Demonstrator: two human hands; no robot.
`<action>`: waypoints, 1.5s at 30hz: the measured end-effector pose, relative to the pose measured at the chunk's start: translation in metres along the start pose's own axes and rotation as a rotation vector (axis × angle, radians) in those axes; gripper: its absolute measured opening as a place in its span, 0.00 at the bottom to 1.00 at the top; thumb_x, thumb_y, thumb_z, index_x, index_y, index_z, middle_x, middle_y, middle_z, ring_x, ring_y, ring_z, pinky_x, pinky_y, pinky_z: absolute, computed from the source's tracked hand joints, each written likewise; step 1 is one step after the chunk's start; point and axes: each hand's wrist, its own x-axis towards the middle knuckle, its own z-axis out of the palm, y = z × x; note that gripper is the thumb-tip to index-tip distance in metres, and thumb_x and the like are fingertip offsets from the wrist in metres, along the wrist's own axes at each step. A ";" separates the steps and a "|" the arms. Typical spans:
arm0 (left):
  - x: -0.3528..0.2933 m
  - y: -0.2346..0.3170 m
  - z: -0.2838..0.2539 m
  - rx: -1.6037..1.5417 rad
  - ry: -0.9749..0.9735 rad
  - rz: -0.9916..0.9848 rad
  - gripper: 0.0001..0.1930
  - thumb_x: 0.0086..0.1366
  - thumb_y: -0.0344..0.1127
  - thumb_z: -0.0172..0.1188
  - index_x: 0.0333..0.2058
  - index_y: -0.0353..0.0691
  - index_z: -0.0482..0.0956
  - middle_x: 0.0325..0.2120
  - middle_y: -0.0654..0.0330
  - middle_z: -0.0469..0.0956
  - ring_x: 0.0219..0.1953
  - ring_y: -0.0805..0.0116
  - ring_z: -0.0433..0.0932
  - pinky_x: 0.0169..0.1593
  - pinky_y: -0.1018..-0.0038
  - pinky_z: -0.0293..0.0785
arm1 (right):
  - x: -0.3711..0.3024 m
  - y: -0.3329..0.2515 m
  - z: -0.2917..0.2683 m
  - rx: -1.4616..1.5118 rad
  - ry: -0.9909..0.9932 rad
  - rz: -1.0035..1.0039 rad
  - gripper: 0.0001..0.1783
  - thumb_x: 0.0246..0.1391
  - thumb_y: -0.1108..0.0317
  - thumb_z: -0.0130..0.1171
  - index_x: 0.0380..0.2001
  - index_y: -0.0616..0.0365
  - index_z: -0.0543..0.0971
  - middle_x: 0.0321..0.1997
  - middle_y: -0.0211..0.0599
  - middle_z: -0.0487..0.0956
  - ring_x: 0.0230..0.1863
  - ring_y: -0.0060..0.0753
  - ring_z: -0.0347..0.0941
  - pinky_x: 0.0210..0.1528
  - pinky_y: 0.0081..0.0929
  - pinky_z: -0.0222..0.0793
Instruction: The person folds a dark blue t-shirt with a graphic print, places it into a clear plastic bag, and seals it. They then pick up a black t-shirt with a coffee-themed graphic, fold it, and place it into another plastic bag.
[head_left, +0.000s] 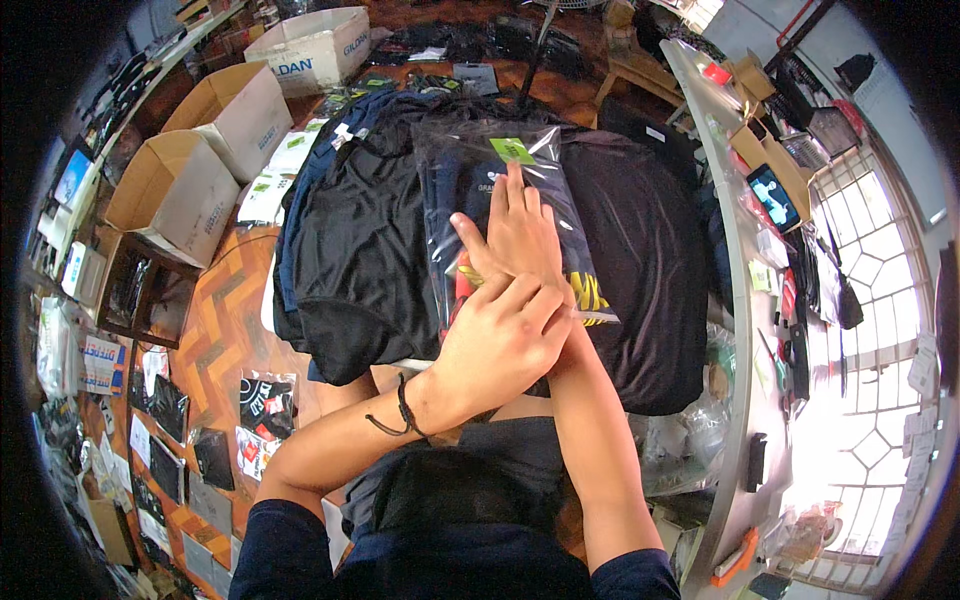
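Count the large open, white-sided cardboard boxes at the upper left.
3. The first box stands farthest away, near the top edge; the second box is to its lower left; the third box is nearest. Others may be hidden.

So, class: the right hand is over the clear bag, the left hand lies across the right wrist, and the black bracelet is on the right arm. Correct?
No: the head view shows the black bracelet on the left arm. The right hand is over the clear bag, and the left hand lies across the right wrist.
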 end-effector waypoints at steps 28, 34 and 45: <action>-0.094 -0.045 0.022 -0.205 0.098 -0.429 0.41 0.55 0.25 0.75 0.68 0.46 0.73 0.73 0.41 0.61 0.75 0.33 0.62 0.75 0.49 0.64 | 0.022 -0.009 0.001 -0.032 -0.094 0.238 0.54 0.67 0.30 0.49 0.65 0.81 0.73 0.82 0.49 0.60 0.71 0.52 0.65 0.70 0.49 0.64; -0.085 -0.051 0.020 -0.196 0.097 -0.441 0.39 0.55 0.25 0.74 0.68 0.45 0.74 0.72 0.43 0.64 0.74 0.36 0.64 0.73 0.50 0.68 | 0.031 -0.007 0.006 -0.058 -0.102 0.310 0.56 0.67 0.27 0.46 0.67 0.79 0.72 0.83 0.50 0.60 0.73 0.54 0.63 0.72 0.47 0.62; -0.085 -0.052 0.023 -0.195 0.152 -0.445 0.38 0.56 0.24 0.74 0.67 0.45 0.75 0.71 0.43 0.67 0.72 0.36 0.66 0.72 0.50 0.68 | 0.041 -0.013 -0.001 -0.066 -0.179 0.383 0.59 0.65 0.25 0.47 0.68 0.81 0.70 0.81 0.53 0.61 0.73 0.49 0.63 0.71 0.43 0.62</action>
